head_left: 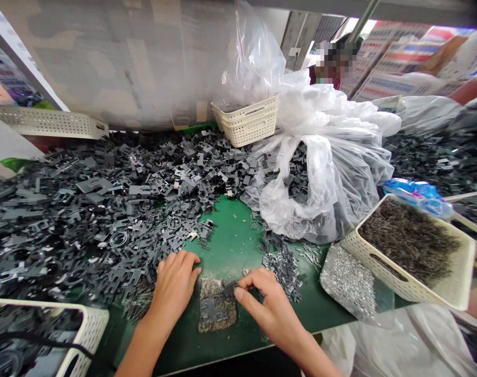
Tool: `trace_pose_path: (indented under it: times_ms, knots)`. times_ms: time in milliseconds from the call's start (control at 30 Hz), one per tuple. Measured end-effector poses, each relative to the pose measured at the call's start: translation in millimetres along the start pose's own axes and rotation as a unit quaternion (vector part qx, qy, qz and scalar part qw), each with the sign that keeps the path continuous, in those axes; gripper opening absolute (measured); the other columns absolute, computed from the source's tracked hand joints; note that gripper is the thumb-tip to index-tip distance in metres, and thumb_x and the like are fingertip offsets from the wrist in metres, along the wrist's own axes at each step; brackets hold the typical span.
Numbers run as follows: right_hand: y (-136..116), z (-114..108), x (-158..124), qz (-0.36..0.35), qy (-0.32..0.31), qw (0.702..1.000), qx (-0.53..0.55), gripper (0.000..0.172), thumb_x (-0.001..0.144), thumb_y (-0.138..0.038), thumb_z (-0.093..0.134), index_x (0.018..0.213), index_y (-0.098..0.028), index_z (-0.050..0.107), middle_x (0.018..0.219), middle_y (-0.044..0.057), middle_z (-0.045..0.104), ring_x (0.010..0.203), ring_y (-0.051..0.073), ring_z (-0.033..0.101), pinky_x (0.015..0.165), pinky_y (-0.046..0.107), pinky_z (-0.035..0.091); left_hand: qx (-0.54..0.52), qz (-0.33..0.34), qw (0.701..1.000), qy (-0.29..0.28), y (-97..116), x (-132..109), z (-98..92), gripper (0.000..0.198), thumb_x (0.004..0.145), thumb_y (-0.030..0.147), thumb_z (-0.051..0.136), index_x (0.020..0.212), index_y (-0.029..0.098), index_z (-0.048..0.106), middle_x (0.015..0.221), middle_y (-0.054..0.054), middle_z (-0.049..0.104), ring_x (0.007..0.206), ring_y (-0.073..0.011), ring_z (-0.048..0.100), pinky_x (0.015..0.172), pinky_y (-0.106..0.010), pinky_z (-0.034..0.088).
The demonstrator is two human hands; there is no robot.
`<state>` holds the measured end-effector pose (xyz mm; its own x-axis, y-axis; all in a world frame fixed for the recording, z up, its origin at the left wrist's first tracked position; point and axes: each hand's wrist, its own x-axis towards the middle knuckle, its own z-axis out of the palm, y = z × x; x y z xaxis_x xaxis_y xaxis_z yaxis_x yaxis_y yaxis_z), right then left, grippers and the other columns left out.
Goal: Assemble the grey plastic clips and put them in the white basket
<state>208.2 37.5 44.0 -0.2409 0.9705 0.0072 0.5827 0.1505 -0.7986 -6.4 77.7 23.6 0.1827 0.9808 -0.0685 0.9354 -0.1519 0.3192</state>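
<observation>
A speckled stone-like block (218, 325) lies on the green table near its front edge, with several dark grey parts (212, 309) set on top. Between thumb and forefinger, my right hand (269, 303) pinches a small dark part (229, 287) at the block's upper right corner. To the left of the block, my left hand (178, 280) rests at the edge of a big heap of dark grey parts (136, 209); its fingers are curled, and what they hold, if anything, is hidden. A smaller pile of grey pieces (285, 269) lies beyond my right hand.
On the right are a clear bag of small silvery pieces (350, 280) and a cream basket (403, 285) of springs. Another basket (95, 327) stands front left. Stacked baskets (248, 123) and a large plastic bag (340, 167) are behind. A person (334, 60) is at the back right.
</observation>
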Motion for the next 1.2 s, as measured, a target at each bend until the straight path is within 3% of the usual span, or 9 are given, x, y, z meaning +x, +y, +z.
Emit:
trace_pose_path:
  times_ms: [100,267,433,633,733,867,1000,1200]
  knots:
    - [-2.0,2.6,0.2,0.000,0.003,1.000,0.015,0.017,0.090,-0.027,0.055,0.075,-0.020,0.057,0.075,0.000,0.061,0.077,0.017,0.050,0.074,0.031,0.036,0.009,-0.017,1.000,0.022,-7.0,-8.7,2.4,0.019,0.087,0.024,0.054,0.103,0.024,0.062,0.101,-0.005,0.061,0.094,-0.0247,0.052,0.078,-0.037,0.035]
    - [-8.2,9.1,1.7,-0.016,-0.006,0.999,0.033,0.016,0.090,-0.027,0.055,0.075,-0.020,0.057,0.074,0.000,0.061,0.077,0.017,0.051,0.074,0.030,0.036,0.015,-0.017,0.998,0.058,-12.1,-13.6,3.8,0.015,0.087,0.026,0.051,0.087,0.027,0.067,0.093,-0.003,0.063,0.087,-0.0240,0.052,0.074,-0.037,0.034]
    - [-12.1,10.8,5.4,-0.006,0.003,0.998,0.066,0.017,0.088,-0.028,0.056,0.074,-0.020,0.057,0.074,-0.001,0.061,0.076,0.017,0.051,0.073,0.029,0.035,-0.009,-0.010,0.994,0.107,-10.2,-21.8,0.4,0.022,0.093,0.029,0.042,0.090,0.025,0.063,0.093,-0.003,0.067,0.090,-0.0224,0.057,0.086,-0.040,0.034]
    - [-17.6,26.1,19.6,0.023,0.032,0.992,0.117,0.019,0.088,-0.032,0.055,0.074,-0.020,0.059,0.072,-0.001,0.060,0.075,0.016,0.051,0.074,0.029,0.036,-0.117,0.070,0.974,0.181,0.0,-41.2,-5.5,0.019,0.094,0.032,0.043,0.091,0.023,0.059,0.083,-0.001,0.066,0.083,-0.0192,0.059,0.080,-0.033,0.039]
    - [-19.4,34.8,24.9,0.019,0.031,0.994,0.106,0.017,0.088,-0.030,0.056,0.075,-0.020,0.060,0.073,-0.001,0.060,0.076,0.016,0.051,0.073,0.029,0.036,-0.123,0.103,0.966,0.202,4.3,-45.3,-7.3,0.013,0.093,0.028,0.046,0.092,0.024,0.058,0.082,0.000,0.066,0.081,-0.0182,0.058,0.082,-0.033,0.038]
    - [-22.9,36.3,24.7,-0.002,0.026,0.998,0.052,0.015,0.088,-0.026,0.056,0.075,-0.020,0.059,0.073,-0.001,0.061,0.077,0.017,0.051,0.074,0.030,0.034,-0.122,0.119,0.965,0.201,1.8,-45.7,-5.5,0.012,0.093,0.025,0.047,0.091,0.024,0.059,0.083,0.001,0.066,0.082,-0.0179,0.057,0.085,-0.034,0.039]
    - [-27.4,33.9,22.7,-0.039,0.028,0.999,-0.001,0.015,0.086,-0.023,0.057,0.072,-0.019,0.057,0.072,-0.001,0.060,0.076,0.017,0.049,0.074,0.031,0.031,-0.158,0.115,0.961,0.194,-1.6,-47.3,-3.8,0.017,0.094,0.026,0.044,0.089,0.023,0.060,0.081,0.000,0.065,0.080,-0.0176,0.058,0.078,-0.030,0.044]
    - [-21.0,40.9,21.9,0.048,0.006,0.993,0.112,0.023,0.088,-0.035,0.054,0.072,-0.019,0.058,0.071,-0.001,0.059,0.074,0.017,0.051,0.073,0.030,0.033,-0.218,0.093,0.959,0.157,0.2,-48.9,-6.8,0.013,0.092,0.031,0.051,0.095,0.024,0.061,0.084,0.001,0.067,0.079,-0.0155,0.062,0.071,-0.026,0.049]
